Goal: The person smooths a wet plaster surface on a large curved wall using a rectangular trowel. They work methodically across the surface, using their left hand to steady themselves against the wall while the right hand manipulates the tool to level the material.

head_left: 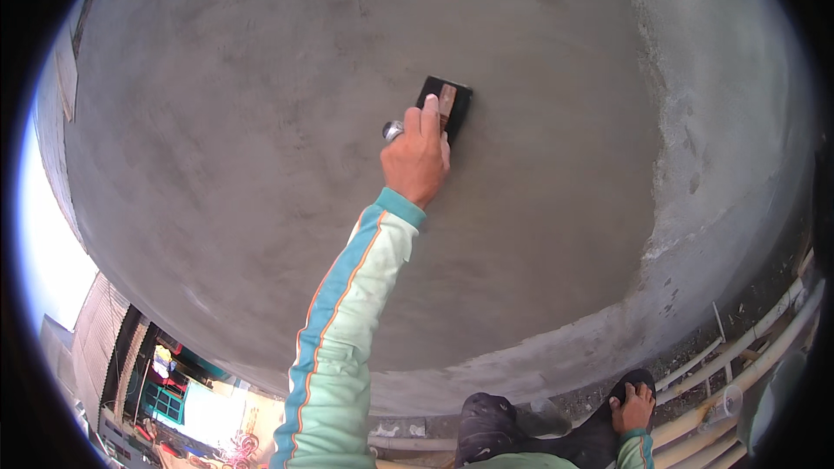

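Note:
My left hand [415,161], with a large ring on one finger, is closed round the brown handle of a plastering float [460,108]. The float has a dark rectangular plate, and it lies against a grey cement-plastered wall [530,234] near the middle of the view. My fingers partly hide the handle. At the lower right, my right hand [632,408] rests on my knee, its fingers apart and nothing in it. Darker, smoother plaster surrounds the float. A lighter, rougher band [717,122] of the wall borders it on the right and along the bottom.
Pale poles [721,373] run beside and below my legs at the lower right. Far below on the left are a corrugated roof [100,339], a green-framed window [165,401] and assorted colourful items. Bright sky shows at the left edge.

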Available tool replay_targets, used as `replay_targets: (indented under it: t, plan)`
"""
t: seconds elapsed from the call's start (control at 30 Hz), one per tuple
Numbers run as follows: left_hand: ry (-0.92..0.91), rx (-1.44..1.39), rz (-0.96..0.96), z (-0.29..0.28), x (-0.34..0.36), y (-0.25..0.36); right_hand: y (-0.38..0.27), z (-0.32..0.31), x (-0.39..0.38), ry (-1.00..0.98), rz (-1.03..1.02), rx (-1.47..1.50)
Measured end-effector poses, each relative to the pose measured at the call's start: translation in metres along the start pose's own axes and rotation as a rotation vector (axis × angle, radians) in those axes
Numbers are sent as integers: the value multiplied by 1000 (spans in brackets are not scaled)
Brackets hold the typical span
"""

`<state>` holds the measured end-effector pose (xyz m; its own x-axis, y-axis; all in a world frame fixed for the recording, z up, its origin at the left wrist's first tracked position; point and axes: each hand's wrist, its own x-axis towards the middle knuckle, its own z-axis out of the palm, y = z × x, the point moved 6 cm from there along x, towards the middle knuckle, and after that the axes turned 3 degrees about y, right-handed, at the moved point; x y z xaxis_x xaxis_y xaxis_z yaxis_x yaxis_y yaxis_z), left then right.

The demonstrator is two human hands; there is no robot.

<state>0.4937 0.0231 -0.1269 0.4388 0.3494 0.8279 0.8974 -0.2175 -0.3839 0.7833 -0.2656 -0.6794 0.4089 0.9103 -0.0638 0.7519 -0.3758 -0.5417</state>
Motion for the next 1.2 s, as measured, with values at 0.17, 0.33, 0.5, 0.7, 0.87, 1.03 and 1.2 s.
replay_targets:
  t: [0.17,0.33,0.5,0.7,0.87,1.03,1.2]
  plan:
    - [299,-44,-150,-30,108,-80,1,-2,5,27,7,-23]
    - [162,61,-68,15,10,-7,1,3,8,0,7,-9]
    - [-150,43,-32,27,-54,35,4,2,4,-8,-3,18]
    - [50,143,-120,-8,34,-12,3,0,7,-10,-15,30]
    - [-226,78,-203,4,-15,16,3,1,6,20,-11,47]
    - [76,105,-128,-3,-3,-7,6,0,5,38,-21,35]
    - [139,153,-58,7,-8,-16,8,4,10,-3,-2,27]
